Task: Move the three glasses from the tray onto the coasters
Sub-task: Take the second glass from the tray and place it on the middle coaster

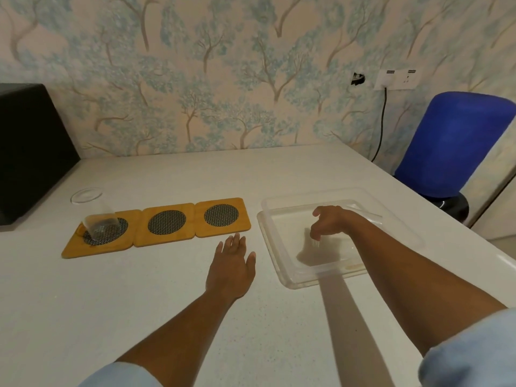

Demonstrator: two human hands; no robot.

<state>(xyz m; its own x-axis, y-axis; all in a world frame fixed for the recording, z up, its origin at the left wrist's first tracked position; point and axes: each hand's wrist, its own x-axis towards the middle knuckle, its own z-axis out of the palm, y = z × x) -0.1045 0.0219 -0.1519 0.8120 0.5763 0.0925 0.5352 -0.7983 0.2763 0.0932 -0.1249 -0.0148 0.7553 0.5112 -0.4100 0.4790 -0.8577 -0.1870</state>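
Three wooden coasters with dark mesh circles lie in a row: left (83, 247), middle (166, 222), right (222, 215). A clear glass (96, 216) stands on the left coaster. To the right sits a clear plastic tray (290, 263). My right hand (329, 222) is inside the tray, its fingers curled downward around the top of a faint clear glass (314, 239). Any other glass in the tray is too transparent to make out. My left hand (231, 263) rests flat on the table, fingers apart, just in front of the right coaster and holding nothing.
A black box (30, 146) stands at the table's back left. A blue chair (452, 143) is beyond the table's right edge, with a wall socket (396, 79) and a hanging cable above it. The wallpapered wall borders the table's far side.
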